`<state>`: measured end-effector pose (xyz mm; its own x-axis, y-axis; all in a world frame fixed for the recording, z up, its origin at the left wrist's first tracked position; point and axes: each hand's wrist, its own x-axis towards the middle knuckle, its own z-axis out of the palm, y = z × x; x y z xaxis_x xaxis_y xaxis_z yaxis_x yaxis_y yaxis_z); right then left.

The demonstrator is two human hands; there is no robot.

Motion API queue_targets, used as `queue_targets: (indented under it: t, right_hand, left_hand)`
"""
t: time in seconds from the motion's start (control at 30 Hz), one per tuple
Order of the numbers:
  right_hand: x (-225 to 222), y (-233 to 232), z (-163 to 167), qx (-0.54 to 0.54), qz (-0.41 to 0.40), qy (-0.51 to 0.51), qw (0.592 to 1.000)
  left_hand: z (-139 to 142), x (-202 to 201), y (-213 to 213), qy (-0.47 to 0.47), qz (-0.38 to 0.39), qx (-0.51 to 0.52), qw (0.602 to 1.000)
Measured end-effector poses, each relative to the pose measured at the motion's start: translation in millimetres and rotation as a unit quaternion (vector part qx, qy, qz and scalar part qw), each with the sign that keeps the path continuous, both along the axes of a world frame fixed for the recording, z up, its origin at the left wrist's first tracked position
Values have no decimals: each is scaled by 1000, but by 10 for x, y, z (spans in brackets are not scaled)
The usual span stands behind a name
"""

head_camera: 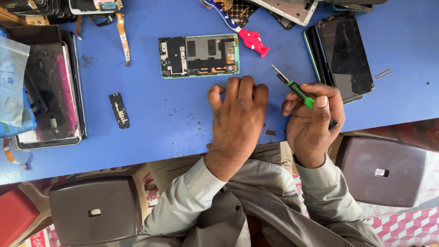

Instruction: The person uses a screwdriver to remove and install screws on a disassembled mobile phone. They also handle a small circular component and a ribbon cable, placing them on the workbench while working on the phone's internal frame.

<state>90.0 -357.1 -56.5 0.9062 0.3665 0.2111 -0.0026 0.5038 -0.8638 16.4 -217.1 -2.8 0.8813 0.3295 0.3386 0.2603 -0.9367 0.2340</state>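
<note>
So, my right hand is pinching a small green-and-black screwdriver between thumb and fingers, tip pointing up and left over the blue table. My left hand is knuckles-down on the table with the fingers curled under, holding nothing that I can see.

The thing I'm working around is the opened phone, back off and boards showing, lying flat just beyond my left knuckles.

What could go wrong, I reckon: there are tiny dark specks scattered on the table right by my left hand, maybe screws, though they're too small to tell. If my hand drags across, they could roll off the near edge into my lap. The driver tip could also slip and gouge the exposed board if I come in at an angle. And the dark-screened phone lying just beside my right hand could get knocked by it.

Further out, a small black part lies alone to the left. At the far left a clear plastic bag with blue contents rests on a stack of screens. A red-and-blue plastic tool sits above the opened phone. At the bottom left corner there's a red-and-white label, mostly cut off.
</note>
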Motion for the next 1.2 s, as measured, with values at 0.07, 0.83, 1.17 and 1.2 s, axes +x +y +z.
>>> queue_targets:
  t: [0.07, 0.83, 1.17, 1.2]
  right_hand:
    - [14, -9, 0, -2, 7, -5, 1000]
    - [-18, -66, 77, -32, 96, -60, 993]
    - [4, -80, 63, -17, 94, -44, 994]
    - [8, -83, 60, -16, 95, -39, 995]
  left_hand:
    - [18, 8, 19, 5, 2, 11, 1000]
    - [433, -82, 335, -116, -141, -145, 973]
    - [405, -145, 492, -130, -173, -188, 958]
    - [409, -148, 513, -123, -186, -195, 955]
